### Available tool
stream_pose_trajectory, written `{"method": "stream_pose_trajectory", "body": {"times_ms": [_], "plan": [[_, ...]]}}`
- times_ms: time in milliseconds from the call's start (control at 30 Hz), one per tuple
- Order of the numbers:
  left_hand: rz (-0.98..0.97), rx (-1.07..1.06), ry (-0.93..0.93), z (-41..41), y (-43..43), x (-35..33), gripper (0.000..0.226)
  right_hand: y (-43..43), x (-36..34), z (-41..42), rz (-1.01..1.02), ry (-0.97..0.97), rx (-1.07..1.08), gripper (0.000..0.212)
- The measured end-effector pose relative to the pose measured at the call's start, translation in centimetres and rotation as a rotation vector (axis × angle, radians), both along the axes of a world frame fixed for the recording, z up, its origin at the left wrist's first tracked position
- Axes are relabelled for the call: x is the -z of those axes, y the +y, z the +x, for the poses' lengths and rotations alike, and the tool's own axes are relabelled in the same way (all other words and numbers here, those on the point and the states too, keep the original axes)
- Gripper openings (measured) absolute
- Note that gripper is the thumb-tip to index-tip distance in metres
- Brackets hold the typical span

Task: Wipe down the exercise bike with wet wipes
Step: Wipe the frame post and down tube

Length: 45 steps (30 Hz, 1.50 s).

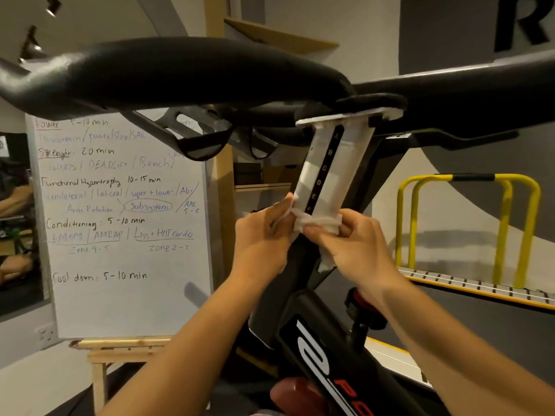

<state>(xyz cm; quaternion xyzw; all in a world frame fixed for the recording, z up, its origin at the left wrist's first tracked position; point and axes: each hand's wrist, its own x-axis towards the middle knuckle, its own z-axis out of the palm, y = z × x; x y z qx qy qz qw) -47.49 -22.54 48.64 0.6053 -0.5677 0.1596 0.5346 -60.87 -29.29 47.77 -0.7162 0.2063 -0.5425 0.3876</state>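
The exercise bike fills the view: black handlebars (186, 76) overhead, a silver handlebar post (333, 172) with a black lettered scale, and the black frame (336, 349) below. A white wet wipe (315, 224) is wrapped round the lower end of the post. My left hand (264, 235) pinches the wipe's left end beside the post. My right hand (354, 244) grips its right end against the post's front. Part of the wipe is hidden under my fingers.
A whiteboard (126, 223) with handwritten notes stands on a wooden easel (120, 349) at the left. Yellow rails (468, 223) over a metal track stand at the right. A red adjustment knob (363, 307) sits on the frame below my right wrist.
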Motion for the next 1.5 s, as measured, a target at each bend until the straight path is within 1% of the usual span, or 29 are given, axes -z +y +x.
{"method": "stream_pose_trajectory", "body": {"times_ms": [67,133,200,233,300,333,367,433,500,533,567,600,633,700,800,867,933,967,1000,1033,1100,1133,1167,1200,1267,1300,1367,1433,1500], "plan": [[-0.008,-0.003,-0.054,0.3,-0.3,-0.9,0.027,-0.5,-1.5,-0.5,-0.019,-0.021,0.049,0.035],[-0.041,0.043,-0.093,-0.1,-1.5,-3.4,0.021,-0.9,-4.4,-0.7,0.008,-0.195,0.048,0.033],[-0.077,0.137,-0.030,-1.2,-2.3,-6.1,0.017,-1.0,-6.9,-0.3,0.029,-0.366,0.013,0.028],[-0.087,0.199,0.032,-1.6,-2.5,-7.0,0.018,-1.0,-7.4,0.1,0.034,-0.399,-0.002,0.028],[-0.051,0.331,0.149,-1.3,-2.3,-7.2,0.021,-1.0,-6.7,1.0,0.053,-0.395,0.005,0.029],[0.019,0.328,0.138,-0.5,-1.9,-6.7,0.024,-1.1,-5.8,1.3,0.060,-0.369,0.031,0.029],[0.125,0.278,0.064,0.7,-1.3,-5.9,0.025,-1.0,-4.7,1.5,0.069,-0.324,0.058,0.031],[0.304,0.149,-0.175,3.2,0.0,-4.2,0.027,-0.7,-2.3,1.5,0.077,-0.186,0.080,0.037],[0.351,-0.005,-0.405,4.5,0.5,-2.7,0.029,-0.3,-0.5,1.0,-0.001,-0.035,0.134,0.037],[0.333,-0.115,-0.508,4.5,0.5,-2.0,0.030,0.0,0.0,0.6,-0.049,0.029,0.186,0.037],[0.287,-0.214,-0.564,4.0,0.5,-1.2,0.034,0.3,0.4,0.2,-0.086,0.071,0.236,0.035],[0.215,-0.266,-0.542,3.3,0.5,-0.2,0.037,0.6,0.8,-0.2,-0.121,0.090,0.268,0.031],[0.131,-0.267,-0.463,2.4,0.5,1.0,0.037,0.9,1.2,-0.6,-0.147,0.092,0.278,0.025],[0.012,-0.206,-0.289,0.5,0.6,3.9,0.035,1.5,2.3,-1.3,-0.195,0.100,0.258,0.015],[-0.071,-0.122,-0.210,-1.4,0.1,7.9,0.038,1.8,3.2,-1.7,-0.243,0.184,0.227,0.009],[-0.149,-0.124,-0.200,-1.6,-0.6,9.0,0.040,1.3,2.3,-1.4,-0.151,0.267,0.170,0.009],[-0.218,-0.211,-0.196,-0.8,-1.6,9.1,0.039,0.6,1.1,-0.7,0.010,0.240,-0.007,0.022],[-0.230,-0.284,-0.153,-0.3,-2.0,9.0,0.037,0.3,0.6,-0.1,0.074,0.212,-0.106,0.027],[-0.231,-0.333,-0.047,0.1,-2.2,8.8,0.035,0.0,0.4,0.4,0.122,0.205,-0.173,0.030],[-0.231,-0.342,0.112,0.3,-2.4,8.6,0.035,-0.3,0.3,0.8,0.157,0.221,-0.208,0.033],[-0.269,-0.268,0.522,0.0,-2.4,8.2,0.030,-1.2,0.5,1.4,0.202,0.288,-0.226,0.041],[-0.282,-0.223,0.689,-0.2,-2.4,8.2,0.027,-1.4,0.6,1.6,0.224,0.321,-0.226,0.044],[-0.283,-0.198,0.759,-0.3,-2.5,8.4,0.025,-1.6,0.6,1.6,0.248,0.350,-0.227,0.045],[-0.269,-0.187,0.752,-0.4,-2.5,8.8,0.022,-1.5,0.6,1.7,0.273,0.376,-0.225,0.045],[-0.245,-0.152,0.659,-0.6,-2.3,9.4,0.006,-1.2,0.6,1.6,0.313,0.388,-0.210,0.047],[-0.234,-0.123,0.603,-0.5,-2.4,9.3,0.007,-1.0,0.4,1.5,0.327,0.358,-0.198,0.049],[-0.151,-0.016,0.530,0.2,-2.5,8.4,0.022,-0.5,0.2,1.5,0.351,0.191,-0.154,0.047],[0.012,0.200,0.566,1.8,-2.7,7.1,0.030,0.2,0.6,2.3,0.393,-0.012,-0.081,0.045],[0.128,0.422,0.648,3.3,-2.4,6.3,0.031,1.3,2.4,4.4,0.428,-0.130,0.049,0.050]]}}
